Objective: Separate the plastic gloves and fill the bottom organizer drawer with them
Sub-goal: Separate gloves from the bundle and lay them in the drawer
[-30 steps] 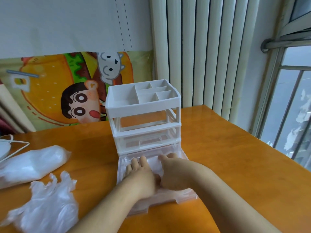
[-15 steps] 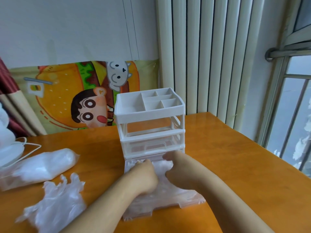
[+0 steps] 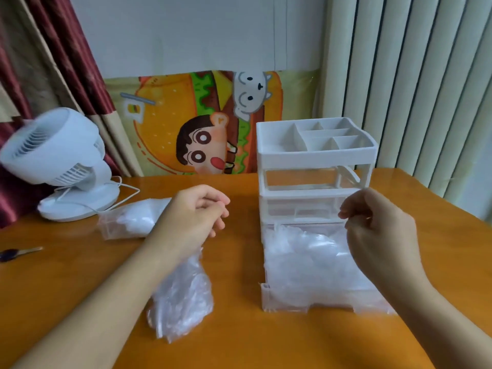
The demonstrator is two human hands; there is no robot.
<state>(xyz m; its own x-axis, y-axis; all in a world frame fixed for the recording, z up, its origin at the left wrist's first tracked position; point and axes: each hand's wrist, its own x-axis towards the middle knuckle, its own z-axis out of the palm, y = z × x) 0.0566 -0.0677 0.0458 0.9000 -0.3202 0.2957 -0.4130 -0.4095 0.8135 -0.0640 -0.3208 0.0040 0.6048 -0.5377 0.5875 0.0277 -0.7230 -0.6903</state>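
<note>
The white organizer (image 3: 315,155) stands on the orange table, its clear bottom drawer (image 3: 268,295) pulled out toward me. Crumpled clear plastic gloves (image 3: 306,258) fill that drawer. A loose heap of more gloves (image 3: 183,294) lies on the table left of the drawer. My left hand (image 3: 194,217) hovers above that heap, fingers loosely curled, with nothing in it. Over the drawer's right side floats my right hand (image 3: 378,235), its fingertips drawn near the thumb, and I see no glove between them.
A clear bag of packed gloves (image 3: 130,221) lies behind my left hand. A white desk fan (image 3: 58,161) with its cord stands at the far left. A small dark-handled object (image 3: 16,253) lies near the left edge. A cartoon poster leans against the wall.
Both hands have lifted out of the drawer, where they were pressing the gloves down. The left hand has moved left over the loose heap. My view has swung left, and the fan now shows.
</note>
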